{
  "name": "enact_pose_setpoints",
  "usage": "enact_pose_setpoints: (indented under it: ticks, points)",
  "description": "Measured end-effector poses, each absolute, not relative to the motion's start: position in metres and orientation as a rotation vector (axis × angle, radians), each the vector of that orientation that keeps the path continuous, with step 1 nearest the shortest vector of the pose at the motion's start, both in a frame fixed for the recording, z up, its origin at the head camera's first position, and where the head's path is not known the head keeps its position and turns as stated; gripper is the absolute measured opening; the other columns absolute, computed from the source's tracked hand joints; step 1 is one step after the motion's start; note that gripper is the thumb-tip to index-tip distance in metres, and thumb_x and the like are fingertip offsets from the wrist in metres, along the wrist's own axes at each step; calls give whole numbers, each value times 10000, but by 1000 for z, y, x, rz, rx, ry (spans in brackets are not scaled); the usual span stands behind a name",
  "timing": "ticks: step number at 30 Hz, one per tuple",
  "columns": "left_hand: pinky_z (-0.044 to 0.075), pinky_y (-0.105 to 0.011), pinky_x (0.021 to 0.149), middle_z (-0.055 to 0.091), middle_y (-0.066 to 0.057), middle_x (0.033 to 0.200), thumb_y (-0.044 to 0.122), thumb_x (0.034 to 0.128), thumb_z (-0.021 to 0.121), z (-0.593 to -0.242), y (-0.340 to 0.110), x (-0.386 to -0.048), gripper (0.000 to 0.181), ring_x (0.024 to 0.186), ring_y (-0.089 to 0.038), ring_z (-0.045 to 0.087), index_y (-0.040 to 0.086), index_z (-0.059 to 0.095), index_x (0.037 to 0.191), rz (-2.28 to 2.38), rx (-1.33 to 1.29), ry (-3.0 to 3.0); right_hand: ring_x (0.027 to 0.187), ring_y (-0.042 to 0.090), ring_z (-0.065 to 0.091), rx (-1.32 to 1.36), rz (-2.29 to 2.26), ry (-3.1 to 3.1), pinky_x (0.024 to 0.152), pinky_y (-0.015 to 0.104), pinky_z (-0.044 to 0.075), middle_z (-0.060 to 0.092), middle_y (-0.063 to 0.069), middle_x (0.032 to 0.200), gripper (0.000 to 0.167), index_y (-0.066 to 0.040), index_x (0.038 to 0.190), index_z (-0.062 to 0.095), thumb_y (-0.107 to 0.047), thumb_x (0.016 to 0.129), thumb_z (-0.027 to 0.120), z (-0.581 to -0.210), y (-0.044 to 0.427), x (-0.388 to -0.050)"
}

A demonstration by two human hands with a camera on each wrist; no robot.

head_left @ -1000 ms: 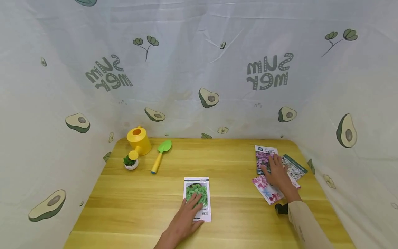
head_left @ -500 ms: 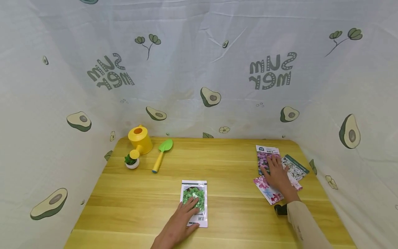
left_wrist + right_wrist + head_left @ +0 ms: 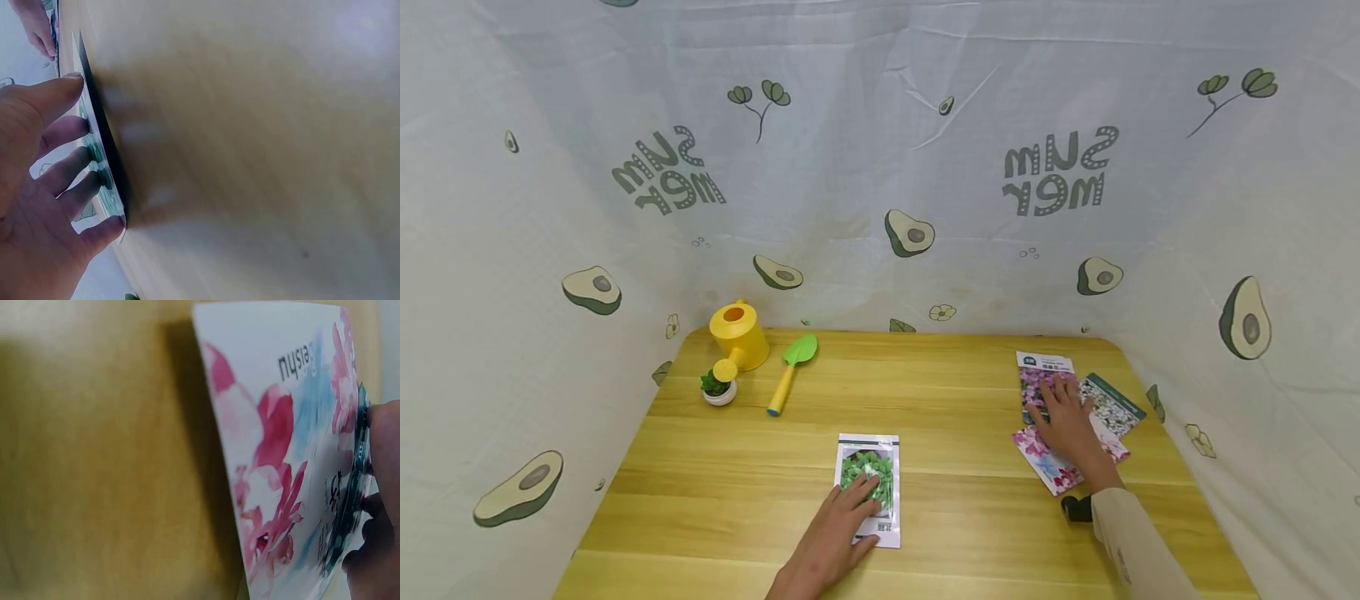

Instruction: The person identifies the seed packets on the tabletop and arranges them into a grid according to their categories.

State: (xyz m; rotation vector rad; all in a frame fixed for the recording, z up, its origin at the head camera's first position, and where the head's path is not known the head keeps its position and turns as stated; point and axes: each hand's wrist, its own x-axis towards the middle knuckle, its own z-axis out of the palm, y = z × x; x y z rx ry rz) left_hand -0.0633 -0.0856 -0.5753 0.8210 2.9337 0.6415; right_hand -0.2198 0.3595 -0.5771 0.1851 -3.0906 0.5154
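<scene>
My left hand [image 3: 831,533] rests with spread fingers on a seed packet [image 3: 865,461] printed with green leaves, near the front middle of the table. In the left wrist view the fingertips touch that packet's [image 3: 100,156] face, seen nearly edge-on. At the right, my right hand [image 3: 1071,429] lies with extended fingers on a packet with purple flowers [image 3: 1033,382]. Partly beneath that hand is a pink-flowered packet [image 3: 1048,464], large in the right wrist view, where its printed front [image 3: 262,444] shows. A packet with white flowers [image 3: 1114,406] lies just right of the hand.
A yellow watering can [image 3: 741,337], a small potted plant [image 3: 719,392] and a green-bladed trowel [image 3: 792,373] stand or lie at the back left. A white cloth [image 3: 850,167] with avocado prints surrounds the table [image 3: 730,492] behind and at the sides.
The green-leaf packet has slid slightly left and toward me under my left hand, then stopped. My right hand stays on the purple-flowered packet. The head view has shifted a little.
</scene>
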Motion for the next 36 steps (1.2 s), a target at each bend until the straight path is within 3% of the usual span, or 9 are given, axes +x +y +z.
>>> enact_pose_setpoints:
  ticks: [22, 36]
  points:
    - [424, -585, 1205, 526, -41, 1641, 283, 938, 849, -572, -82, -65, 422, 1532, -282, 468, 160, 737, 1325, 621, 812, 2917, 1554, 665, 68, 264, 513, -3076, 1178, 860, 66, 181, 450, 1670, 678, 133, 1604, 361, -316, 1133, 551, -571, 346, -206]
    - [471, -620, 1147, 579, -59, 1590, 255, 942, 839, -567, -82, -65, 355, 1492, -305, 514, 140, 774, 1271, 640, 821, 2923, 1560, 644, 122, 262, 453, -3062, 1204, 828, 117, 241, 413, 1674, 651, 106, 1594, 412, -280, 1106, 600, -571, 316, -200]
